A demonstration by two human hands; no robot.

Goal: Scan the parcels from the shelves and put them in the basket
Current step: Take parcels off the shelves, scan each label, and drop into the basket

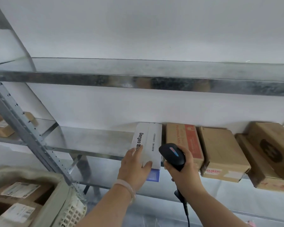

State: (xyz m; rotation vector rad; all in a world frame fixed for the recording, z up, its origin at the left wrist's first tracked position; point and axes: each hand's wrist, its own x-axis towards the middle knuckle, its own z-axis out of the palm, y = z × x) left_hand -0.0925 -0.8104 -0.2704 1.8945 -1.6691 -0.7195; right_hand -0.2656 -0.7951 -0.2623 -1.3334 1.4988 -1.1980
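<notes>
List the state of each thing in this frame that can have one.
left hand, gripping the near end of the white box.
white box, on the shelf, near end overhanging the edge.
right hand, gripping the scanner by its handle.
scanner, held up beside the white box, cable hanging down.
basket, holding labelled parcels.
brown boxes, lying on the shelf.

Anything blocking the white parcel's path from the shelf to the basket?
The left hand has its grip on the white parcel. Toward the basket, lower left, only the shelf upright crosses the line in this view. Pulled forward first, the parcel likely clears it.
</notes>
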